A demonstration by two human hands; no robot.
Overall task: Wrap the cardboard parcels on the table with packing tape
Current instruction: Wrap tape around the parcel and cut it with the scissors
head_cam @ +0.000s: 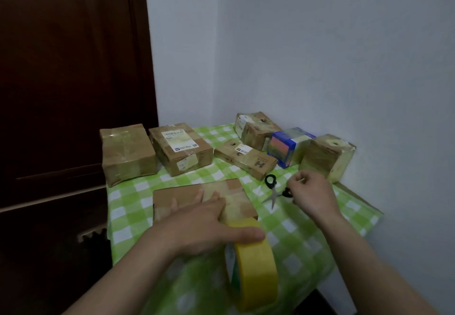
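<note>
A flat cardboard parcel (182, 195) lies at the front of the table, with a strip of yellowish tape running over its right part. My left hand (202, 226) rests on this parcel, fingers spread flat on top, thumb hooked over the yellow tape roll (256, 265), which hangs in front of the table edge. My right hand (311, 191) hovers, fingers curled, just right of the black-handled scissors (273, 189); its fingers hide part of one handle. I cannot tell whether it grips the scissors.
Several taped parcels stand at the back: two brown boxes (128, 153) (181, 147) on the left, a long box (246, 158), a crumpled one (256, 127), a blue box (285, 146) and a cube (325, 158) by the wall. The green checked cloth (295, 231) covers the table. A dark door (69, 80) stands left.
</note>
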